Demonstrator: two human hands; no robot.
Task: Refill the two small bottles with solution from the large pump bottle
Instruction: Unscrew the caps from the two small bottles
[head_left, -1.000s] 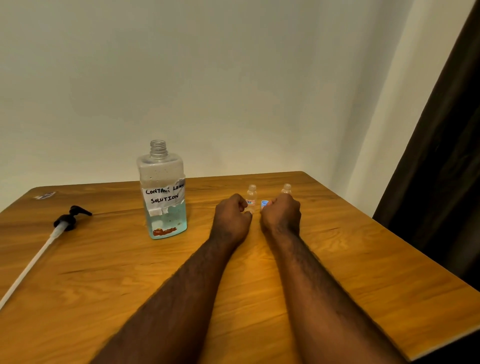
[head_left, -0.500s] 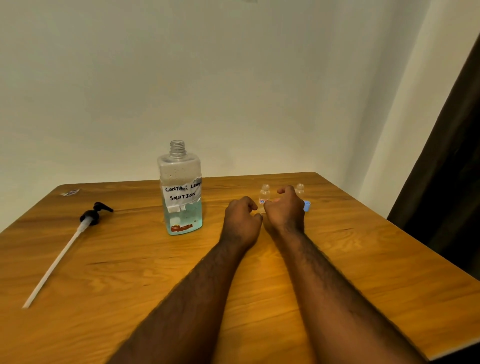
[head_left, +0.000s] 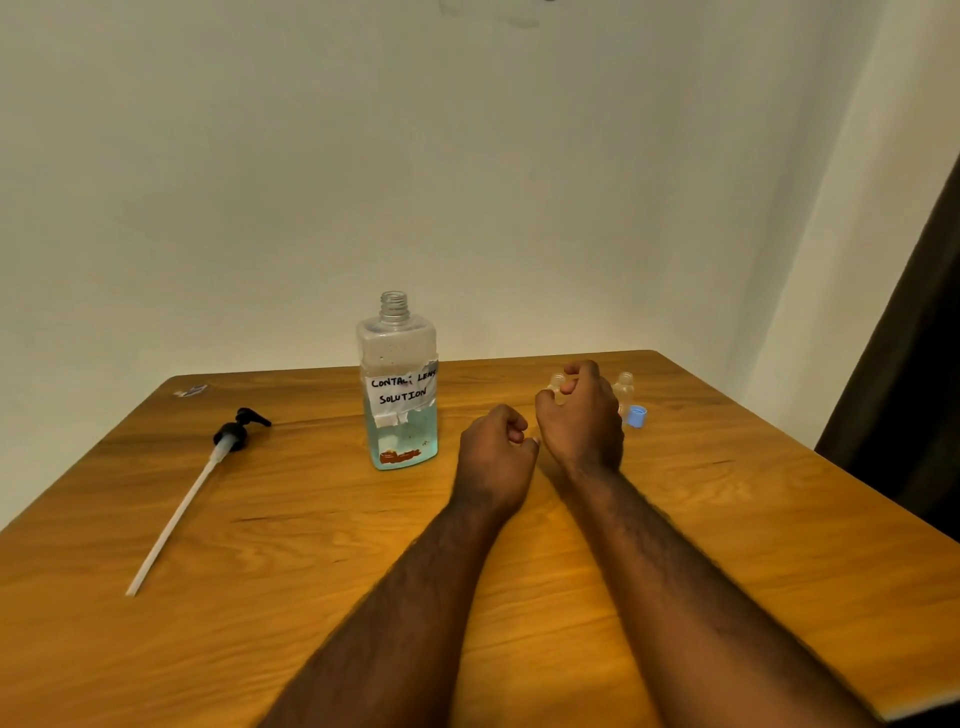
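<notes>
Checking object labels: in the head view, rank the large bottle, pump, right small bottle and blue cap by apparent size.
1. large bottle, bulkiest, though the pump is longer.
2. pump.
3. right small bottle, partly behind the right hand.
4. blue cap.

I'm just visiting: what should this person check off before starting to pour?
1. Large bottle open, pump off and lying on the table: ok.
2. Solution left inside: ok.
3. Far small bottle uncapped, blue cap beside it: ok.
4. Gripped small bottle in the right hand uncapped: cannot tell, top hidden.
5. Left hand free to lift: cannot tell, it is curled.
</notes>
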